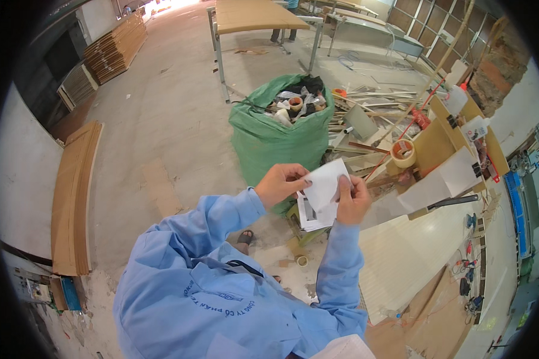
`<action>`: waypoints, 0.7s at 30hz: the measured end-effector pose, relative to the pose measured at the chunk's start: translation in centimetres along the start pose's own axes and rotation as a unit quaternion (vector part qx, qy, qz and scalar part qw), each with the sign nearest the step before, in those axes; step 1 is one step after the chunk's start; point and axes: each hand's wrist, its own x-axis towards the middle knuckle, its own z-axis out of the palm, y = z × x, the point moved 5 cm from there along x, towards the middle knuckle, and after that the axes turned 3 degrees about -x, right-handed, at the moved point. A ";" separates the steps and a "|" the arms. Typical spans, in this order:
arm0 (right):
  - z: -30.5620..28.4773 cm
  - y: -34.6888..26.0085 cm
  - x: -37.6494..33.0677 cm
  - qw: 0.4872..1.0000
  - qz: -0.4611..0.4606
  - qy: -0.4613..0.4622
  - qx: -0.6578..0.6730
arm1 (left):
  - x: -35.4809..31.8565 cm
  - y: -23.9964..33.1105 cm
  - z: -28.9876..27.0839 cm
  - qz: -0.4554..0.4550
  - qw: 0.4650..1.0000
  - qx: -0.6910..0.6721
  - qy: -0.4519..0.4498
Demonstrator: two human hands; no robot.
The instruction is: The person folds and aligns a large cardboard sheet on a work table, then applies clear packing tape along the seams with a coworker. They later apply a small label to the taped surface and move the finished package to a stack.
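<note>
Between my two hands is a small white sheet of paper (324, 186), held up in front of me. My left hand (283, 183) pinches its left edge between thumb and fingers. At the right edge, my right hand (353, 200) grips it with the thumb on top. Just below the sheet lies a stack of white papers (312, 220) with dark printing, partly covered by the held sheet. Behind my hands stands a large green sack (263, 137) filled with scrap, including a used tape roll.
Wood offcuts (374, 99) litter the floor right of the sack. A tape roll (403, 154) sits by a cardboard stand (437, 137). Flat cardboard (76, 197) leans at the left wall. A table (257, 18) stands far ahead, with a person's legs (283, 36) behind it.
</note>
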 end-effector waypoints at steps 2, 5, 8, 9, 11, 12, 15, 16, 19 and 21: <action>2.8 0.5 0.6 0.997 0.050 -0.016 -0.062 | -0.4 0.5 -2.8 0.047 0.997 0.014 0.062; 8.9 -3.4 0.2 0.880 -0.315 0.098 -0.341 | -1.1 1.8 -7.8 0.136 0.954 0.179 0.197; 16.1 -2.3 -0.1 0.953 -0.201 -0.080 -0.210 | -2.3 4.5 -13.2 0.281 0.842 0.361 0.286; 19.0 -1.3 -0.5 0.966 -0.125 -0.168 -0.149 | -2.5 4.8 -14.9 0.297 0.834 0.365 0.288; 25.2 0.5 -0.6 0.971 -0.055 -0.217 -0.085 | -2.5 5.1 -19.0 0.315 0.829 0.363 0.286; 28.2 1.3 -0.3 0.974 -0.030 -0.219 -0.056 | -2.4 5.3 -21.3 0.315 0.831 0.356 0.288; 36.8 3.6 1.2 0.974 0.017 -0.227 0.014 | -2.4 5.4 -29.1 0.340 0.836 0.328 0.280; 39.5 4.2 1.5 0.972 0.039 -0.229 0.042 | -2.6 5.3 -31.6 0.349 0.838 0.315 0.277; 47.1 5.8 2.0 0.957 0.112 -0.240 0.122 | -3.2 5.4 -38.3 0.331 0.830 0.340 0.292; 51.4 6.3 2.1 0.948 0.128 -0.258 0.133 | -3.4 6.1 -42.2 0.322 0.807 0.382 0.315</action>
